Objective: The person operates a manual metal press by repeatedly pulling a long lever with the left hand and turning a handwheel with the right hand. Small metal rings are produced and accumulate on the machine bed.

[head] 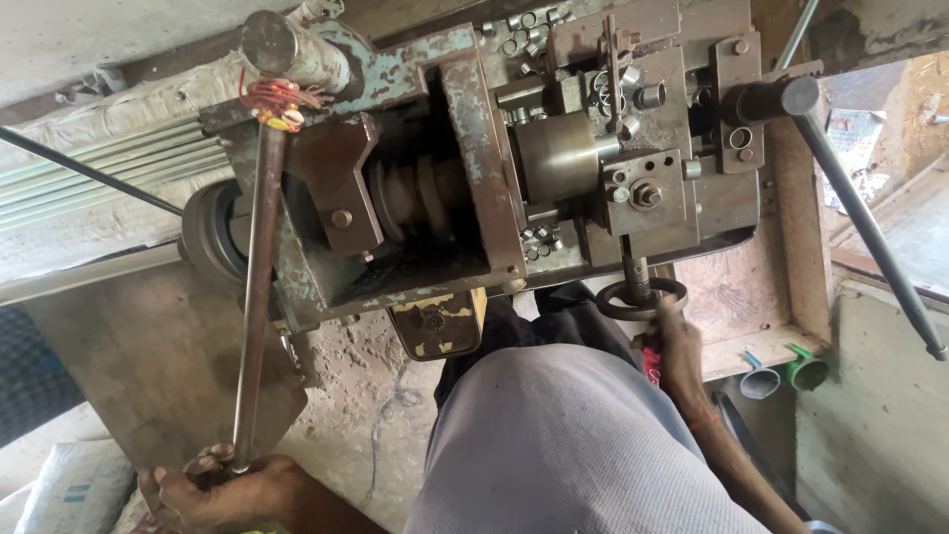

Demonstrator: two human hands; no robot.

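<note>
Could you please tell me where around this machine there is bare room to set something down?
Bare patches: the dusty floor between the long lever and the person's knee, and the wooden ledge right of the handwheel. The machine top is crowded with small metal rings.

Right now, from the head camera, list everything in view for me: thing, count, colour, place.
Lathe-type machine: one, rusty brown with flaking blue-green paint, centre.
Long lever rod: one, brown, runs from the machine's upper left down to the left hand.
Handwheel: one, dark metal, below the machine's right side.
Small metal rings: many, silver, scattered on the machine.
Long bar handle: one, grey, right side.
Short tubes: two, one blue-trimmed, one green, lower right.
Red thread: one bundle, upper left.
Sack: one, white, bottom left.
Left hand: grips the lever rod's end.
Right hand: on the handwheel.
</note>
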